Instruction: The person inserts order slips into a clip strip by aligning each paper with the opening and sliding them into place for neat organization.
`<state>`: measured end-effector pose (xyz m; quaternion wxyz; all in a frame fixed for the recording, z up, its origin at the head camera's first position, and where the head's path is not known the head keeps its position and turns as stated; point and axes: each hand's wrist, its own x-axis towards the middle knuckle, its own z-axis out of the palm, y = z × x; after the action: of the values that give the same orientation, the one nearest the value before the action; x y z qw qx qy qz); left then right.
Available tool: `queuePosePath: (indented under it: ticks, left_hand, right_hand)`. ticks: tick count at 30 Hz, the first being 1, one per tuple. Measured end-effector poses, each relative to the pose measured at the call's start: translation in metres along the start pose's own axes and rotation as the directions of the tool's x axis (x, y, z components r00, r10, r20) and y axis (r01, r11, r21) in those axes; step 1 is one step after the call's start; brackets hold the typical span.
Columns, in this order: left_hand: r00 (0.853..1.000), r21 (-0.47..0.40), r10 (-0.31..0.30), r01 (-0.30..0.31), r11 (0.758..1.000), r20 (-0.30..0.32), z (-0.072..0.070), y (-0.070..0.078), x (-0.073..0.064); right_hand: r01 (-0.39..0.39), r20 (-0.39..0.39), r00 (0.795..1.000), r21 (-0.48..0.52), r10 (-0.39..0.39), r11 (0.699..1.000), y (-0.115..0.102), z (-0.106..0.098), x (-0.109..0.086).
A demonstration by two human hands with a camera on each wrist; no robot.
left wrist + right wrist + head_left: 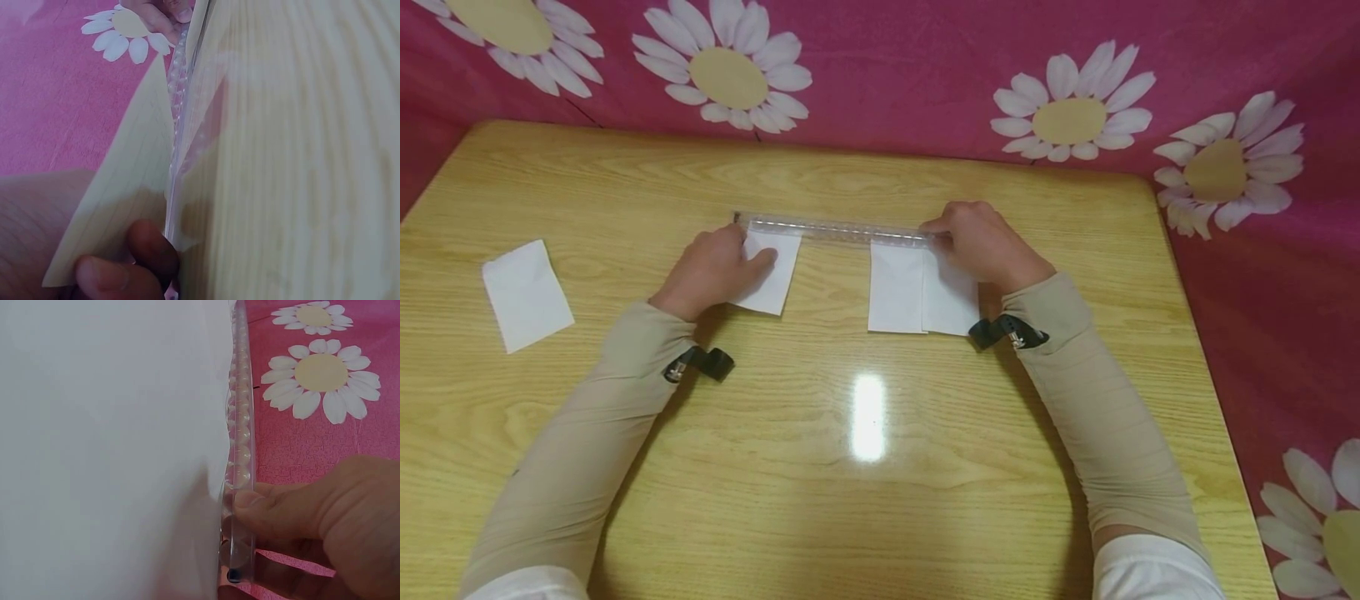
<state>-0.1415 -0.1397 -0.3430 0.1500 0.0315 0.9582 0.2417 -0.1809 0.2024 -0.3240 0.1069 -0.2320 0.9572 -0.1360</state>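
Observation:
A long clear plastic binding strip [835, 231] with a row of ring-like bumps runs crosswise between both hands. At its left end my left hand [718, 267] grips the strip, its thumb lying over a small white sheet of paper [778, 279]. In the left wrist view that sheet [125, 187] passes between palm and fingertips, its edge along the strip. My right hand [981, 242] pinches the strip's right end, with the thumb on top in the right wrist view. Two white sheets [896, 287] lie side by side along the strip here, the outer one partly under the hand.
Another white sheet [529, 296] lies apart at the left of the wooden table [790, 517]. Behind the table's far edge hangs a pink cloth [887, 75] with daisies. A bright light reflection shows on the tabletop in front of the sheets.

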Motion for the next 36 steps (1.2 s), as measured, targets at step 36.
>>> queuePosePath:
  ticks: [36]
  left_hand:
    - [0.999,-0.004,-0.042,0.042,0.999,0.030,0.004,0.014,0.004]
  right_hand:
    - [0.024,-0.012,1.000,-0.009,-0.024,1.000,0.001,0.001,0.000]
